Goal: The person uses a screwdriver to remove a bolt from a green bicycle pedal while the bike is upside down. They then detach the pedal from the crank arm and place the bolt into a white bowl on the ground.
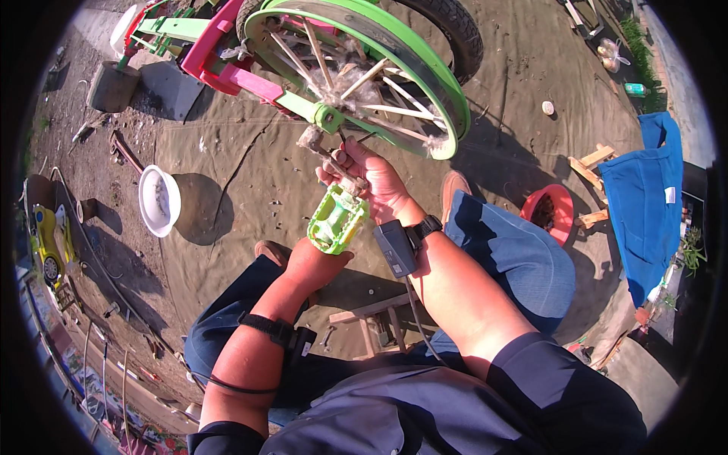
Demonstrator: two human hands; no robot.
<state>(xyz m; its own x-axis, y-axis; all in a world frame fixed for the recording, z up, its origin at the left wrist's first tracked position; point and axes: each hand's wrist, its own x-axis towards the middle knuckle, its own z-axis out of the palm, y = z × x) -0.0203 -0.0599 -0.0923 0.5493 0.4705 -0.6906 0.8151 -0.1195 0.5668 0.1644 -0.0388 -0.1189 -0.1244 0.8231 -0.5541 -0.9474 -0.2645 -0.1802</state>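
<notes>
Brown ground cloth [246, 208] in the sun here. I've got the right hand [385, 186] closed on the dirty crank arm [331, 160], just beside the green-rimmed wheel [455, 106]; left hand [317, 267] sits under the green pedal [336, 220], partly hidden, so can't tell its grip.

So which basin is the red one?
The red basin is on the right, near the person's right knee; the white basin sits far left.
</notes>
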